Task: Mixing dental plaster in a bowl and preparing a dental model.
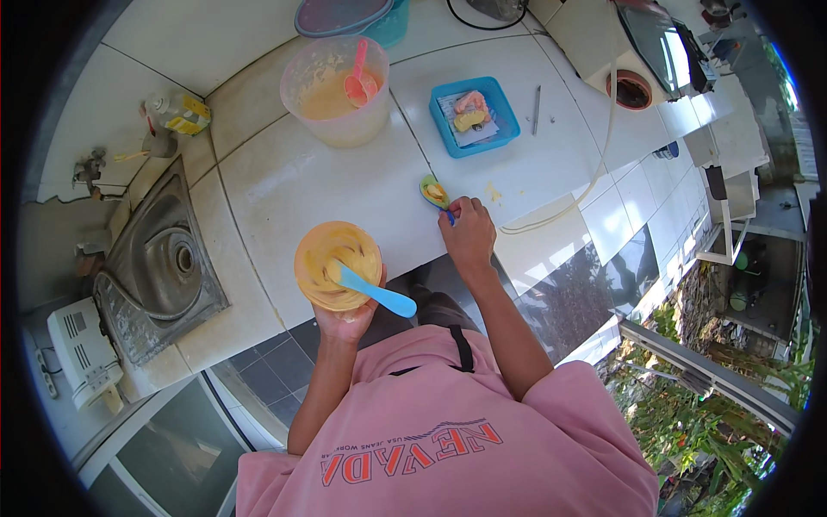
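Orange bowl (pixel 303 274) seemed held up over the front edge of the tabletop (pixel 258 198), tilted enough to show its inside, walls coated in yellow paste with some darker streaks. Light-blue spatula (pixel 379 294) leaned in it, handle sticking out over the rim on the near right. Left hand (pixel 345 324) gripped the bowl from its near side and underneath; most fingers hidden behind it, so firmness could not be told. Right of the bowl and slightly beyond it, right hand (pixel 469 237) was closed on the blue handle of a green-headed spoon (pixel 427 183) with yellow-orange stuff on it; whether the head touched the tabletop could not be told. Yellow smears (pixel 493 191) lay just past that hand.

Farther out: translucent bucket (pixel 345 132) straight beyond the bowl, holding pale mix and a pink scoop (pixel 360 82). Blue tray (pixel 485 149) beyond the bowl to the right, pink and yellow lumps on paper in it; thin stick (pixel 537 110) just past the tray. Metal sink (pixel 196 233) left of the bowl.

Likely risks: overhanging handle could lever the spatula out if the bowl tipped more or a forearm knocked it; bowl could slip toward the floor if paste got under the one-handed grip; loaded spoon could drip if it rolled
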A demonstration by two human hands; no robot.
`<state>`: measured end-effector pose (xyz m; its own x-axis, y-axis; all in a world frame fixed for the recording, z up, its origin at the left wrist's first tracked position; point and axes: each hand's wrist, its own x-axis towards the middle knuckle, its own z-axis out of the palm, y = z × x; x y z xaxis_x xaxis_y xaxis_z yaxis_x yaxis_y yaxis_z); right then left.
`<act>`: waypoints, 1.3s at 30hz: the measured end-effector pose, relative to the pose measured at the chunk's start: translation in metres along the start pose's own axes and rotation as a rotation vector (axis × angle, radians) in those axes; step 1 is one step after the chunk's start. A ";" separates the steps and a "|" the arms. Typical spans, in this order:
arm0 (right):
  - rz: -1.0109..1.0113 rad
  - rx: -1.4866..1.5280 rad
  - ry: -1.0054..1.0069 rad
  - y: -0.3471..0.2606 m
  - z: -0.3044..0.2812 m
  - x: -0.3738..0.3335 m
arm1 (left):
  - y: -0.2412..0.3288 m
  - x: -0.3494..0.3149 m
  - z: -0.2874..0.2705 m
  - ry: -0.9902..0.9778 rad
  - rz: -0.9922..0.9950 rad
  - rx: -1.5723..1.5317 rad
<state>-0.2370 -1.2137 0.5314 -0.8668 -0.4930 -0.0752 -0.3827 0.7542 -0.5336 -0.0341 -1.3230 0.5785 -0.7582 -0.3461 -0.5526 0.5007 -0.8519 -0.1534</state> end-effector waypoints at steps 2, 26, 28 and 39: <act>-0.009 -0.052 -0.016 0.003 -0.004 -0.011 | 0.002 -0.006 -0.003 0.005 -0.001 -0.003; 0.432 1.067 -0.181 0.050 0.009 -0.071 | -0.006 -0.019 0.004 0.090 -0.024 0.039; 0.438 1.034 -0.173 0.051 0.011 -0.070 | -0.008 -0.020 0.005 0.102 -0.019 0.047; 0.404 1.055 -0.170 0.058 0.018 -0.069 | -0.014 -0.027 0.006 0.099 -0.013 0.065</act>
<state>-0.1932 -1.1438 0.4901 -0.7804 -0.4098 -0.4723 0.4434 0.1700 -0.8801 -0.0228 -1.3040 0.6007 -0.7180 -0.2966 -0.6296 0.4603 -0.8809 -0.1099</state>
